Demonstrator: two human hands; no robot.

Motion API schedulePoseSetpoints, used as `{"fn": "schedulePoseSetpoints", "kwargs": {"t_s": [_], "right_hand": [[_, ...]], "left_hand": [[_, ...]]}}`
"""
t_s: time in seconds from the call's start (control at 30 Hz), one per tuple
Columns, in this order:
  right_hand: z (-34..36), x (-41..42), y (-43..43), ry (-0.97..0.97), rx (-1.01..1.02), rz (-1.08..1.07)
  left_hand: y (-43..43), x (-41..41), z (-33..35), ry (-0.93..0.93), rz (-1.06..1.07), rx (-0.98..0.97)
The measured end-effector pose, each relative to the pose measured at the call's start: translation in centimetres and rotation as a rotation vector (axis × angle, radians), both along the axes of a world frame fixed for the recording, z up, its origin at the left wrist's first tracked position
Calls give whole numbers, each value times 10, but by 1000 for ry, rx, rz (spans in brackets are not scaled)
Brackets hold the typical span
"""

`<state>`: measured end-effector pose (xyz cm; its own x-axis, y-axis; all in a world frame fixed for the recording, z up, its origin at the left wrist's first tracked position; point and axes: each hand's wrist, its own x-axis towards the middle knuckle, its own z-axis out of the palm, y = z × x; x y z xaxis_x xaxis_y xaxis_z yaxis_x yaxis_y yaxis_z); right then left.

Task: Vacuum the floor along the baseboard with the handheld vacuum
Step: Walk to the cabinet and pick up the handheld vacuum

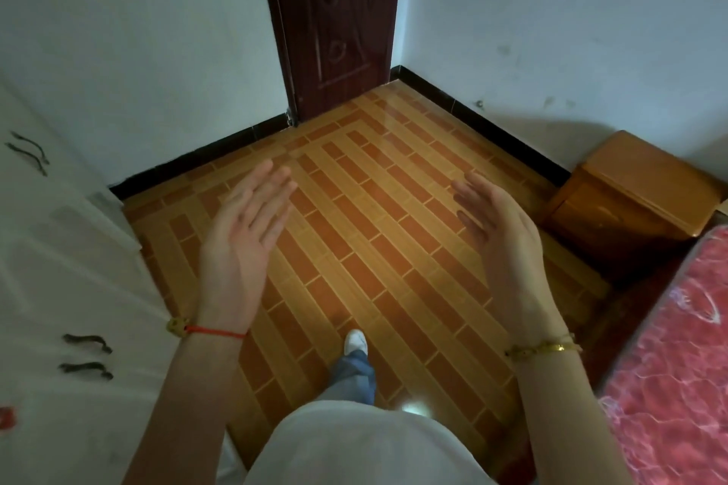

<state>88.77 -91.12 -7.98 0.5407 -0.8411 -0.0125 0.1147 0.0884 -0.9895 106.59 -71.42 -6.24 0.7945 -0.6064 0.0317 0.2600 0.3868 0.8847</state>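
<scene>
Both my hands are raised in front of me over the orange tiled floor [366, 209], palms turned toward each other. My left hand [244, 236] has straight fingers and holds nothing. My right hand [500, 236] is also empty, its fingers relaxed. A black baseboard [205, 157] runs along the foot of the left wall, and the black baseboard [484, 122] continues along the right wall from the corner by the door. No handheld vacuum is in view.
A dark brown door [338, 20] stands at the far corner. A white wardrobe [51, 248] with dark handles fills the left side. A wooden nightstand [630, 201] and a red-covered bed [677, 366] stand on the right. My foot in a white shoe [355, 341] is on the floor.
</scene>
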Motion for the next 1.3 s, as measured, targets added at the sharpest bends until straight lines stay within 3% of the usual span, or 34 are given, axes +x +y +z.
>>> {"fn": "schedulePoseSetpoints", "kwargs": {"t_s": [0.4,0.73,1.3], "right_hand": [[27,179,-127,-36,-54,82],[17,315,-175,-12,0,293],[27,622,-201,-16,8,985]], "left_hand": [[-113,153,16,-14,86,-10],[-126,244,16,-44,238,36],[-140,366,18,-5,981,2]]}}
